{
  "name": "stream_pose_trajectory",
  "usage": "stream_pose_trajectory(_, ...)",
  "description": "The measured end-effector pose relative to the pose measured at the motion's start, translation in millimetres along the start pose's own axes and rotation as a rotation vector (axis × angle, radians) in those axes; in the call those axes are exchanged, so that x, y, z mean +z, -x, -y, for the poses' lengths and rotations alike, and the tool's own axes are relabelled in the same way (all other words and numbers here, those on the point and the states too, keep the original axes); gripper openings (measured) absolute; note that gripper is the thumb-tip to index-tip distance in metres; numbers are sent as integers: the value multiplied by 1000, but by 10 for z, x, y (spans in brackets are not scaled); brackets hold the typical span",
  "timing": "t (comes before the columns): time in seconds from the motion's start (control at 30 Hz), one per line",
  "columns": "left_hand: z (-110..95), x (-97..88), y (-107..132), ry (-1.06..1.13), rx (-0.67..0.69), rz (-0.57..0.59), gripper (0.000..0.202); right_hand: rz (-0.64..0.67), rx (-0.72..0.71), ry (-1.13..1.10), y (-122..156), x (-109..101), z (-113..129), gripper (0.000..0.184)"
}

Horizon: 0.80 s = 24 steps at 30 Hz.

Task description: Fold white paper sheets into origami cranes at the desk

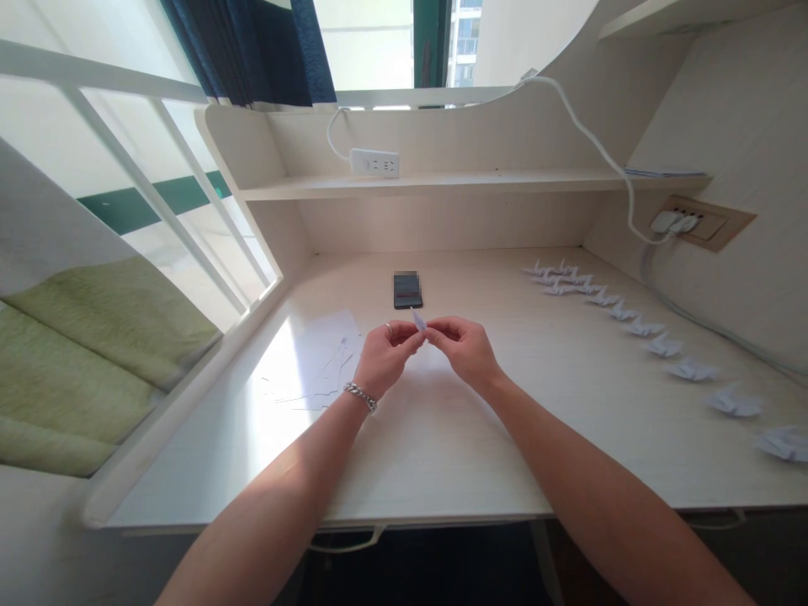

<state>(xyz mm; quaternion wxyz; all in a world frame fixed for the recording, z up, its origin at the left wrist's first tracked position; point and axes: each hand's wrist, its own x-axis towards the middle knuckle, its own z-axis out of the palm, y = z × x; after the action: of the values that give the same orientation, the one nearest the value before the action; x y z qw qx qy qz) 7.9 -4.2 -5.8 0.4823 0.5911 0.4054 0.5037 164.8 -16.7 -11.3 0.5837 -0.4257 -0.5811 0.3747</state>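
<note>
Forearms [568, 459] angled inward over desk [435, 454]; left hand [385, 355] and right hand [468, 347] both pinching folded paper [418, 320].

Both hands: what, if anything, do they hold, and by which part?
The left hand and right hand pinch a folded paper by its lower end.

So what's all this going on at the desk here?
A person's left hand and right hand are pinching a small folded piece of white paper between them, above the desk. Folded paper cranes stretch along the right side, and loose white sheets lie to the left. A dark smartphone lies just beyond the hands.
</note>
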Motion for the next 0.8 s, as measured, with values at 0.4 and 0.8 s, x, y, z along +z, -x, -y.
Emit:
stream_pose_trajectory(0.4,26,-14,-14,71,157,39,24,2,8,-100,-15,1,-9,22)
stream_pose_trajectory(0.8,9,-27,-4,-19,148,36,26,-24,-47,-5,34,15,72,19)
